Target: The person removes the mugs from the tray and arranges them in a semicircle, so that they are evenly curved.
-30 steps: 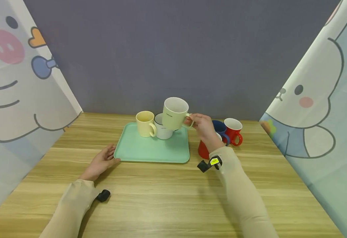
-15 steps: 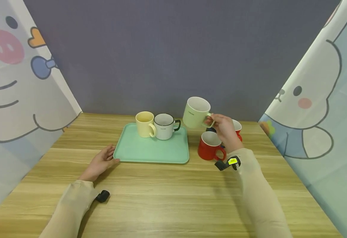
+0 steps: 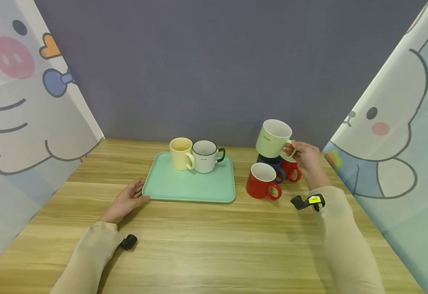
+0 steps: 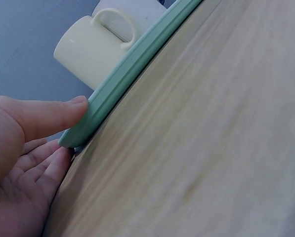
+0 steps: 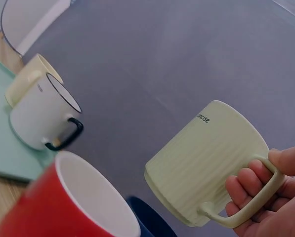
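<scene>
My right hand (image 3: pixel 307 158) grips the handle of a pale green mug (image 3: pixel 273 139), its fingers passing through the loop in the right wrist view. Upright and slightly tilted, this mug hangs in the air over a dark blue mug (image 3: pixel 271 161), which it partly hides. At the front left corner of a mint green tray (image 3: pixel 184 188) is my left hand (image 3: pixel 127 200). Its thumb and fingers hold that corner from two sides in the left wrist view. On the tray stand a yellow mug (image 3: pixel 180 155) and a white mug (image 3: pixel 203 157) with black rim and handle, side by side.
Right of the tray stands a red mug (image 3: pixel 259 181), handle to the right. A second red mug (image 3: pixel 289 169) sits behind it, partly covered by the raised mug and right hand. A grey wall (image 3: pixel 214 73) closes the wooden table (image 3: pixel 206 245) at the back.
The right hand has carried the pale green mug from above the tray rightward, over the blue mug. The white mug now shows fully. Left hand and tray look unmoved.
</scene>
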`<state>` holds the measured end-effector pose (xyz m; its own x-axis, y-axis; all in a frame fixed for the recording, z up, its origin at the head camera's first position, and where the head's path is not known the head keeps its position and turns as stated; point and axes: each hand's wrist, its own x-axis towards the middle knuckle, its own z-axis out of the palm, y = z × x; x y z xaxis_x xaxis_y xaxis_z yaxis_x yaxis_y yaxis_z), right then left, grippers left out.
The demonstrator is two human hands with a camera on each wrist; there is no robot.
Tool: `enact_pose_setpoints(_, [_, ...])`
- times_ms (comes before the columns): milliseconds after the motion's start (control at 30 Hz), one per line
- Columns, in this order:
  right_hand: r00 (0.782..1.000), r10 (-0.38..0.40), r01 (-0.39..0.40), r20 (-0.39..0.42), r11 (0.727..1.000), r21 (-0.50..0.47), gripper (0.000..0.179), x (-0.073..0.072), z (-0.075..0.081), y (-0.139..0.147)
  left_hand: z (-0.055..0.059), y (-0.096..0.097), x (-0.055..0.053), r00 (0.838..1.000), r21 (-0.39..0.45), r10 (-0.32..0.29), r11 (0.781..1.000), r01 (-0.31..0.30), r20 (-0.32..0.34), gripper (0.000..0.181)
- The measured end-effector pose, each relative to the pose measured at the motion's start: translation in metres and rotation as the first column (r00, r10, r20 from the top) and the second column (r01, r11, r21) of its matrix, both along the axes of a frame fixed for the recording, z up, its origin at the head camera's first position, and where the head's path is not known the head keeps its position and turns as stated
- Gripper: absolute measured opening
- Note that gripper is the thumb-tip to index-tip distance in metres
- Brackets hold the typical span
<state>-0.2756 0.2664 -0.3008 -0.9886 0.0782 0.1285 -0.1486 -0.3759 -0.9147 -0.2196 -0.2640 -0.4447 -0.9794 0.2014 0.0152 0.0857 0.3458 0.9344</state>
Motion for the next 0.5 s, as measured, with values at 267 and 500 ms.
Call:
enact_pose_setpoints(267, [1.0,0.009,-0.007,0.021,0.998,-0.06,0.039,0.007,0.002,0.029,0.001,0.001,0.001,1.0,0.003,0.005,1.0,-0.005,0.002,0.087])
enact_pose_setpoints(500, [1.0,-0.025,0.026,0.01,0.996,-0.089,0.041,0.011,0.0,0.05,-0.001,0.002,0.002,1.0,0.012,0.008,1.0,-0.008,0.011,0.086])
